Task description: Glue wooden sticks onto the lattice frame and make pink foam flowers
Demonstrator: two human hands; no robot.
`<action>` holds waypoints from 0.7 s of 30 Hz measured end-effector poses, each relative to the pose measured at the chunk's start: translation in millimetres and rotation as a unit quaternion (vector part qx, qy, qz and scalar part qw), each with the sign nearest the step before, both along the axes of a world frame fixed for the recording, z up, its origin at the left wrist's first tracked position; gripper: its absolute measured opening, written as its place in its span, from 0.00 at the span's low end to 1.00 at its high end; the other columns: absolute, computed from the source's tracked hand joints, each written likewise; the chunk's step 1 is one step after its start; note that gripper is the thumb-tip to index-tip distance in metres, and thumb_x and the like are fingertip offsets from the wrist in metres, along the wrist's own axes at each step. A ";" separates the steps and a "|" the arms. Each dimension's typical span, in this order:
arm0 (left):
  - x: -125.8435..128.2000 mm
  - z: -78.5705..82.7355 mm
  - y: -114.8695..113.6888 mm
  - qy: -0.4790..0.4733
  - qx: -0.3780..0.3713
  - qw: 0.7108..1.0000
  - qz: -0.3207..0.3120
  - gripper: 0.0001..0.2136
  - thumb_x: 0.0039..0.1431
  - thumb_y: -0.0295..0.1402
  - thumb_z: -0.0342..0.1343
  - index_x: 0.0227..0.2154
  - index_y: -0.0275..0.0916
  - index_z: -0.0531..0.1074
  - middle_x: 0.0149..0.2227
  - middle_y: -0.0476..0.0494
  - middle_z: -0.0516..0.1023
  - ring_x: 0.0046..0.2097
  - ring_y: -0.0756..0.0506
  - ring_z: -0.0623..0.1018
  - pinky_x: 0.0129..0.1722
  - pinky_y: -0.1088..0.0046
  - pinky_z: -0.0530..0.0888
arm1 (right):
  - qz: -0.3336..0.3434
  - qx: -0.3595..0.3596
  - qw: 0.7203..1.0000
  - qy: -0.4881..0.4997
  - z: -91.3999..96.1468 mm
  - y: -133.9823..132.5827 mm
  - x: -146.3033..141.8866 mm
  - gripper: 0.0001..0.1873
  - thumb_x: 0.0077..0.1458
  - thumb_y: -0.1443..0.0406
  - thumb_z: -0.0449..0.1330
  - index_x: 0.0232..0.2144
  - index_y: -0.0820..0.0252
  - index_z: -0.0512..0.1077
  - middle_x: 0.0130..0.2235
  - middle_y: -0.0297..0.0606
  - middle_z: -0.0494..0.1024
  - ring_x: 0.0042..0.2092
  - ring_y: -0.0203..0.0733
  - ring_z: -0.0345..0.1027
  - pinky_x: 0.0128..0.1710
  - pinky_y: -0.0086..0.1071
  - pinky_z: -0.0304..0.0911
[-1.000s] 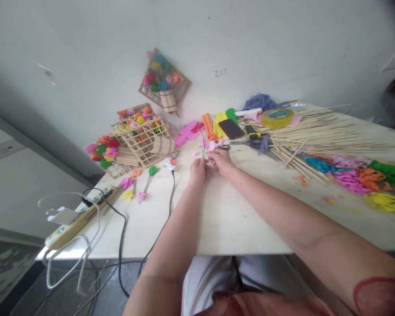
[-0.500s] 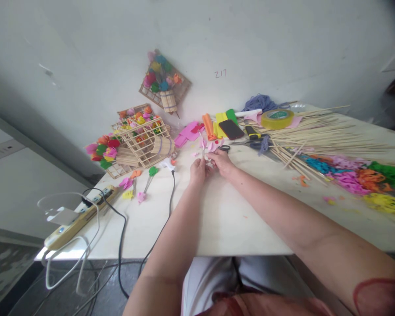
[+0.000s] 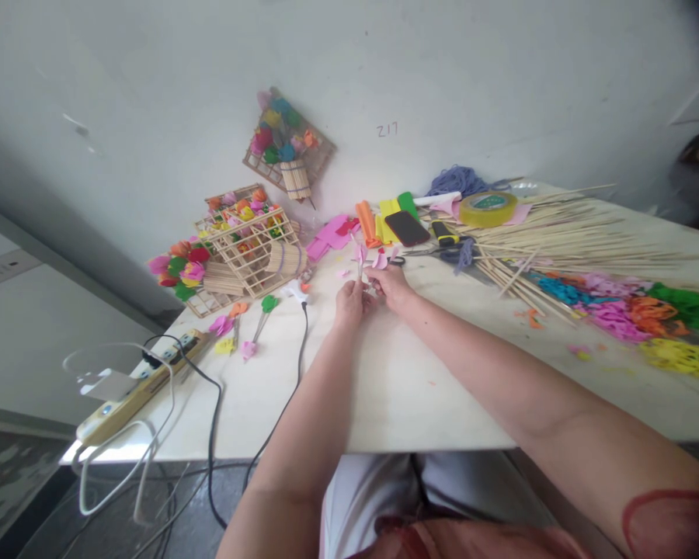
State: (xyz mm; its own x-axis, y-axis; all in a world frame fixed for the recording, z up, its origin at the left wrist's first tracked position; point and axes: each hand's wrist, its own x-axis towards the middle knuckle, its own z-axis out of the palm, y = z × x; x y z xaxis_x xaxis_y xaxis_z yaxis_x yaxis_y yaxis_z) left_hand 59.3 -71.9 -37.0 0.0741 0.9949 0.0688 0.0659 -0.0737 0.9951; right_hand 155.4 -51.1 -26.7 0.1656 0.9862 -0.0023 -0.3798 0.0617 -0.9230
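Note:
Around the middle of the table, my left hand (image 3: 350, 304) is closed on the thin stem of a pink paper flower (image 3: 360, 255), which points upward. My right hand (image 3: 391, 286) is close beside it, with fingers pinched near the stem. What lies between those fingertips is too small to make out. Just beyond my right hand are loose pink paper petals (image 3: 380, 262) and the black handle of a pair of scissors (image 3: 397, 261), partly hidden by the hand. A white glue gun (image 3: 296, 292) rests left of my left hand.
Finished paper flowers (image 3: 269, 304) lie at left, before bamboo lattice frames (image 3: 250, 241) with flowers. A power strip (image 3: 140, 388) trails cables over the front edge. Behind are crepe paper (image 3: 333, 235), a phone (image 3: 406, 228) and tape (image 3: 488, 208). Bamboo sticks (image 3: 594, 241) and colored paper strips (image 3: 617, 318) cover the right.
The view has shifted very slightly. Both hands keep nearly the same position and hold, with the pink flower still upright in my left hand.

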 end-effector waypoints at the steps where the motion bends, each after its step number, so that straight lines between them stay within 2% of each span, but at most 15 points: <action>1: 0.1 0.0 -0.1 0.002 -0.001 1.000 0.000 0.11 0.59 0.38 0.42 0.27 0.37 0.61 0.15 0.52 0.67 0.14 0.55 0.60 0.16 0.80 0.55 | -0.002 -0.002 1.000 -0.002 -0.2 0.1 -0.1 0.09 0.37 0.69 0.61 0.17 0.63 0.62 0.15 0.26 0.61 0.14 0.23 0.46 0.11 0.21 0.39; 21: 0.3 -3.5 4.3 0.011 -0.009 1.000 0.016 0.11 0.59 0.39 0.42 0.28 0.37 0.61 0.14 0.51 0.68 0.13 0.55 0.60 0.15 0.80 0.55 | -0.044 -0.009 0.999 -0.020 -1.2 1.1 -2.0 0.08 0.37 0.70 0.60 0.15 0.62 0.62 0.13 0.25 0.60 0.14 0.24 0.46 0.11 0.23 0.40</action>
State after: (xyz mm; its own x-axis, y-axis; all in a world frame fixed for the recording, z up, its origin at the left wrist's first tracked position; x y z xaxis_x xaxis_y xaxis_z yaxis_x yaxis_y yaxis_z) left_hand 59.6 -67.6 -40.5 0.0428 0.9979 0.0495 0.0891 -0.0532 0.9946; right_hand 153.4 -50.0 -27.9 0.2527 0.9675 -0.0113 -0.3371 0.0772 -0.9383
